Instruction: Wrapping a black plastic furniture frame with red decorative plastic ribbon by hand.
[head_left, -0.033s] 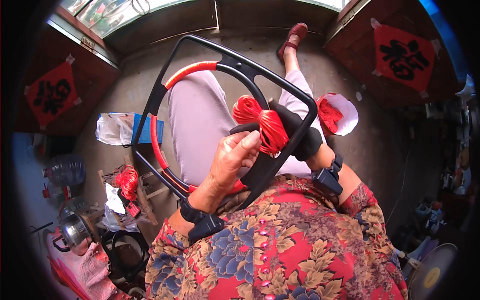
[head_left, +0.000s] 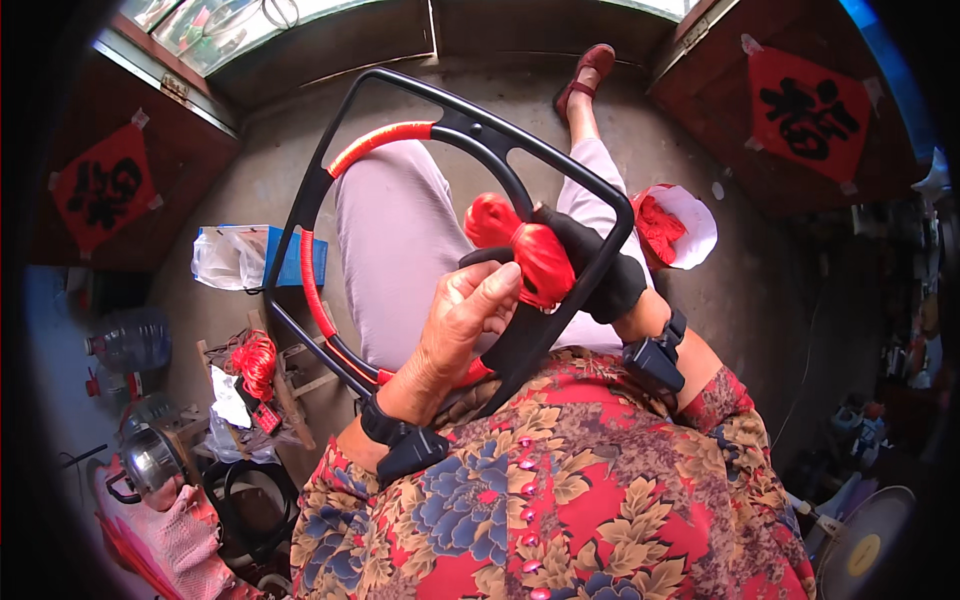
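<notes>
A bundle of red cord [head_left: 547,268], tied in at its middle, is held over my lap inside a black frame. My right hand [head_left: 607,268], in a black glove, wraps round the bundle from the right, with a gloved finger reaching past its left side. My bare left hand [head_left: 468,310] is closed, thumb and fingertips pinched together against the bundle's lower left side; what strand they pinch is hidden. The black frame [head_left: 490,132], a rounded outer bar joined to an inner ring, leans over my legs. Red cord wrapping [head_left: 313,275] covers parts of the ring.
A low wooden stand [head_left: 290,395] at the left carries another red cord bundle [head_left: 255,362]. Beside my left leg is a blue box [head_left: 300,262] with clear plastic. A white-rimmed container [head_left: 692,232] of red material stands by my right leg. A steel pot [head_left: 152,462] sits lower left.
The red cord bundle has shifted and twisted slightly in my hands, and its strands look smeared by motion. My hands and the black frame stay nearly in place.
</notes>
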